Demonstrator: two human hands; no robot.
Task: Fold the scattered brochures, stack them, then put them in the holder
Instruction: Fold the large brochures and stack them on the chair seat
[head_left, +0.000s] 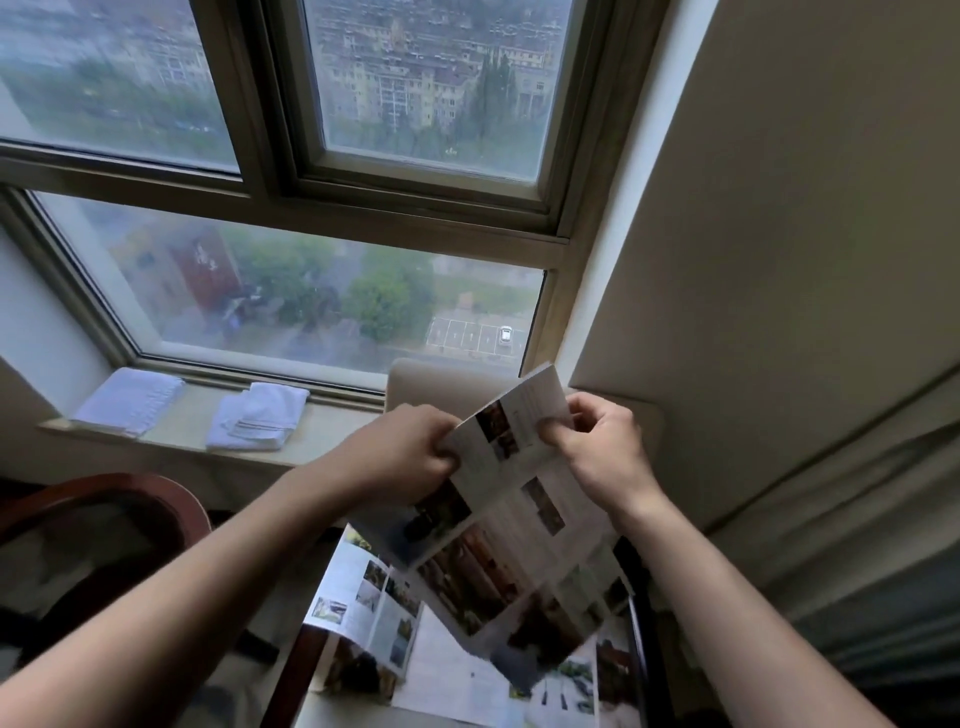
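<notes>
the left hand (410, 452) and right hand (597, 441) are each gripping the unfolded brochure (519, 525), holding it above the tabletop (337, 712).

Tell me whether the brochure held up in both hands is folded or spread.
Spread. The brochure hangs open, several panels showing, pinched at its top by the left hand and right hand.

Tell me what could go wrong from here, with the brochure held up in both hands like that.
1. The held brochure hangs unfolded in the air, pinched only at its top by the left hand and right hand; folding it unsupported may give crooked creases.
2. Its lower end dangles over the open brochures on the table and could drag or shift them.
3. No holder is clearly visible in this view, so the final placement spot is unconfirmed.
</notes>
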